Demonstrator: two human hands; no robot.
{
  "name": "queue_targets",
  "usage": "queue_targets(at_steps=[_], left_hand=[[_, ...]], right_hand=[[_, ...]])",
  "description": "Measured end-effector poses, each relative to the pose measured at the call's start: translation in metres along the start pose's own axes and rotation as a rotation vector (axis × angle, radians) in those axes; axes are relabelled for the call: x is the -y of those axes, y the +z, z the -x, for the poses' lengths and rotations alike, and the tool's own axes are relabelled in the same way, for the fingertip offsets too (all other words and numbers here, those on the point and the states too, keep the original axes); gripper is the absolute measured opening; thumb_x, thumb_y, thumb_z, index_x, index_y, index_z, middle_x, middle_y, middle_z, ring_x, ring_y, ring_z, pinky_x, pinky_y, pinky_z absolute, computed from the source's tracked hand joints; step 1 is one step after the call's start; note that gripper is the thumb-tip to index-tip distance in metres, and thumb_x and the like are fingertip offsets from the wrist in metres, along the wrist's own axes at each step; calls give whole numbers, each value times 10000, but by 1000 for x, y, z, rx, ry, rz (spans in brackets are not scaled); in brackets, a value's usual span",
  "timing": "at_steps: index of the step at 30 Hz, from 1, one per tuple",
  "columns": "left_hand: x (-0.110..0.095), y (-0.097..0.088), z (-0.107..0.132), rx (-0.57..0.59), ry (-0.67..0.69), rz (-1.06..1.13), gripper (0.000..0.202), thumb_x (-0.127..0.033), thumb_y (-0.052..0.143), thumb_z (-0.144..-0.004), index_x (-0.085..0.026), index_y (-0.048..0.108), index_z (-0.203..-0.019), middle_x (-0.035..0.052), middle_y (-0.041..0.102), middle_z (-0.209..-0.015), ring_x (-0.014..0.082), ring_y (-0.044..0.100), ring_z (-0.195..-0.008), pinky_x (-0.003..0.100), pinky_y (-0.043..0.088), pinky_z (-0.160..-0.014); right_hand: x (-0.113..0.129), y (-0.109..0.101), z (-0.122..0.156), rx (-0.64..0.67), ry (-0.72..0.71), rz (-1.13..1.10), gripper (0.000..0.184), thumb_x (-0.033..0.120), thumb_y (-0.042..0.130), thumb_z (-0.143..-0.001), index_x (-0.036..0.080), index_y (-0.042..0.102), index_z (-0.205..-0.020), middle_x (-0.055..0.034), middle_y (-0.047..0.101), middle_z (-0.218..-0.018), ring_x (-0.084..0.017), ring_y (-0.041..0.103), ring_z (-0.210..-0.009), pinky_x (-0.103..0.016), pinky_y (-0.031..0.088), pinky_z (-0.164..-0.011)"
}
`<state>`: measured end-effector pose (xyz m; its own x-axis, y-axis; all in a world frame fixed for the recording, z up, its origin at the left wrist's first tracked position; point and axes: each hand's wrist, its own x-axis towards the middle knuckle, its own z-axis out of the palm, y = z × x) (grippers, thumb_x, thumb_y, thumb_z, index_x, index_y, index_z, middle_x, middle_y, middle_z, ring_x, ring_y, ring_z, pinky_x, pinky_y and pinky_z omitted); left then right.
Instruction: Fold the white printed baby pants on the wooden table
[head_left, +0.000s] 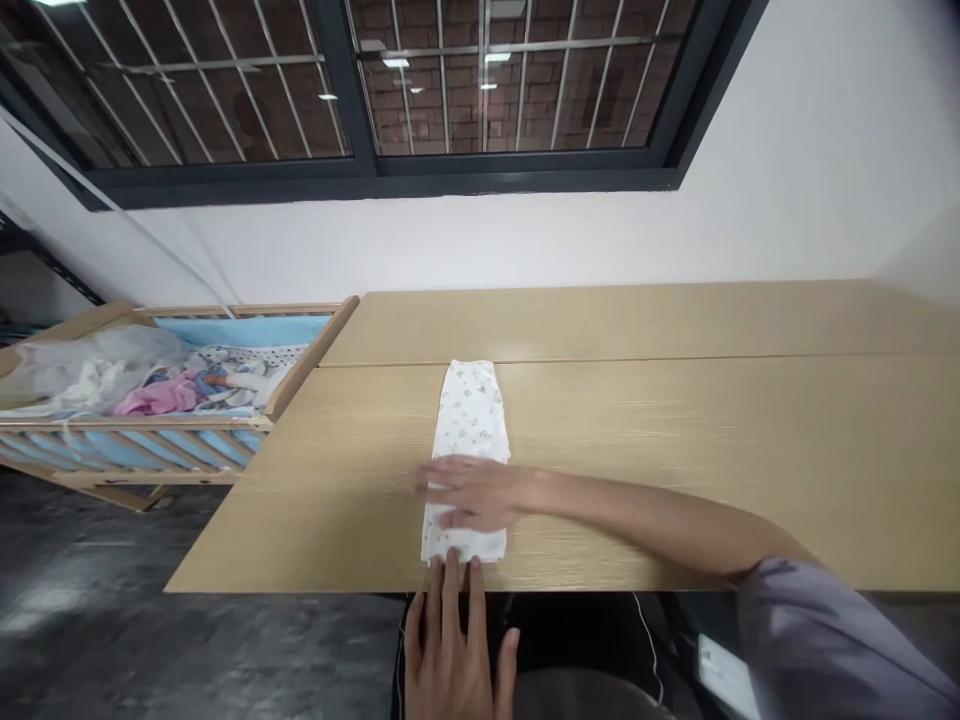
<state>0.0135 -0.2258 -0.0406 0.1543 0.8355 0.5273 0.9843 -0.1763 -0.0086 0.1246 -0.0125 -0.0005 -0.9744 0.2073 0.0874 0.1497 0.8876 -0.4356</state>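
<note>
A white patterned cloth [473, 412], folded into a long narrow strip, lies on the wooden table [675, 430] and runs from the front edge toward the back. My right hand [471, 493] lies flat across the strip near its front end, fingers stretched out to the left. My left hand [452, 640] comes up from below the table edge. Its straight fingertips touch the strip's front edge.
A wooden baby crib [172, 440] with blue lining stands against the table's left side, filled with mixed clothes and cloths. A white wall and a dark-framed barred window are behind the table. The floor at the left is dark grey.
</note>
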Motion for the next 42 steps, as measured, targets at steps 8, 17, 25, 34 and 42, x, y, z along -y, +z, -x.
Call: queue_targets(at_steps=[8, 17, 25, 34, 42], left_hand=[[11, -3, -7, -4, 93, -6, 588, -356, 620, -883, -145, 535, -1425, 176, 590, -1424, 358, 545, -1308, 483, 432, -1015], [9, -10, -11, -7, 90, 14, 562, -365, 618, -893, -142, 544, -1403, 165, 619, -1391, 340, 561, -1280, 466, 372, -1026], [53, -16, -40, 56, 96, 183, 313, -307, 546, -978, -250, 604, -1280, 80, 700, -1265, 230, 650, -1113, 389, 353, -954], [64, -15, -37, 67, 367, 425, 328, -97, 512, -962, -266, 663, -1199, 20, 738, -1142, 150, 664, -994, 287, 416, -908], [72, -38, -85, 91, 363, 501, 451, -35, 432, -975, -241, 552, -1357, 64, 687, -1087, 155, 629, -936, 272, 474, -872]], right_hand=[[-131, -49, -27, -108, 334, 127, 661, 562, 424, -1007, 259, 313, -1584, -64, 191, -1666, -255, 155, -1549, -458, 78, -1265], [-162, -77, -29, -234, 467, 267, 607, 415, 332, -1047, 135, 288, -1583, -123, 211, -1666, -253, 144, -1552, -452, 73, -1258], [-23, -43, 31, -286, 138, 97, 380, 300, 347, -1047, 175, 659, -1223, -102, 716, -1145, -205, 658, -1053, -410, 522, -960], [86, 41, 123, -394, 127, 272, 411, 236, 592, -944, 182, 590, -1351, -164, 678, -1275, -303, 595, -1239, -519, 483, -1076], [94, -18, 113, -487, 377, -219, 267, 170, 492, -979, 262, 633, -1186, -82, 648, -1163, -215, 632, -1109, -391, 575, -934]])
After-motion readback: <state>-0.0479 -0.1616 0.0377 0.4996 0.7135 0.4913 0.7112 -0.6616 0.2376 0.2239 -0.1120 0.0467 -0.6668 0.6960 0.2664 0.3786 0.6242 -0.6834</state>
